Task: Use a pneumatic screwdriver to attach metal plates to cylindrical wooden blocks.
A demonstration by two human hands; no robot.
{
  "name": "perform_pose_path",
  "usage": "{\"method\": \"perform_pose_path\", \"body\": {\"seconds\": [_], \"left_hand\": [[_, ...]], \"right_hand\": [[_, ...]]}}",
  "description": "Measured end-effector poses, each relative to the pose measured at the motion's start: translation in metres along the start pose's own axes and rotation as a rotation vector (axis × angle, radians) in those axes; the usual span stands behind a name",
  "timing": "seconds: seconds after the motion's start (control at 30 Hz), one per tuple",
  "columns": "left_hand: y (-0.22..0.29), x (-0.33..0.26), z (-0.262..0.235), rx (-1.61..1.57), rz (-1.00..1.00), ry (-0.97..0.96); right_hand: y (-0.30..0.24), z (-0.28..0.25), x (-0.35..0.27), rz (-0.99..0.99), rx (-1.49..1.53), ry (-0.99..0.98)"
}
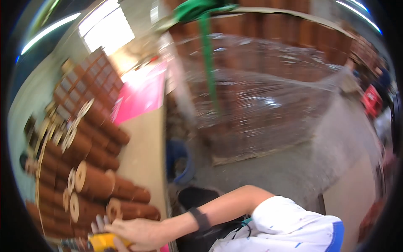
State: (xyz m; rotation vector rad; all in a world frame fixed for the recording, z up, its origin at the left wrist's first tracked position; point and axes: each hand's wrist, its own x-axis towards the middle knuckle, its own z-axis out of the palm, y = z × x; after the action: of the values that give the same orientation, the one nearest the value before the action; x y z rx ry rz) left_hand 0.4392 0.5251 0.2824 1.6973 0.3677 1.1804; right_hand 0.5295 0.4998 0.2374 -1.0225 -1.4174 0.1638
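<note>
My right hand is at the lower left, its arm reaching across from the right with a dark band on the wrist. Its fingers are closed around a yellow tool, whose exact kind is blurred and partly cut off. Just beyond the knuckles show pale greyish fingertips, probably of my left hand; the rest of that hand is hidden. Right behind my hands lie several brown cylinders with pale round ends and centre holes, stacked on a bench.
A pink sheet lies on the bench's far part, beside stacked brown boxes. Across a floor gap stands a tall brown stack wrapped in clear film, with a green strap. A blue bucket-like container sits on the floor between.
</note>
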Motion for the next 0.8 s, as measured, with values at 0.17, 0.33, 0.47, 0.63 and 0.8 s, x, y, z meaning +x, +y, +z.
{"method": "perform_pose_path", "body": {"seconds": [0.17, 0.33, 0.47, 0.63, 0.8], "left_hand": [[-0.029, -0.003, -0.024, -0.219, -0.076, -0.002], [-0.011, -0.014, -0.035, -0.130, -0.099, 0.145], [-0.014, -0.020, -0.049, -0.046, -0.150, 0.220], [0.003, -0.028, -0.048, 0.046, -0.164, 0.259], [0.017, -0.036, -0.069, 0.115, -0.170, 0.291]], "right_hand": [[0.006, -0.009, -0.005, 0.113, 0.084, -0.204], [0.004, 0.011, 0.000, 0.050, 0.165, -0.222], [0.005, 0.013, 0.002, 0.127, 0.225, -0.318], [0.005, 0.031, 0.003, 0.066, 0.281, -0.332], [-0.005, 0.045, 0.007, 0.003, 0.384, -0.359]]}}
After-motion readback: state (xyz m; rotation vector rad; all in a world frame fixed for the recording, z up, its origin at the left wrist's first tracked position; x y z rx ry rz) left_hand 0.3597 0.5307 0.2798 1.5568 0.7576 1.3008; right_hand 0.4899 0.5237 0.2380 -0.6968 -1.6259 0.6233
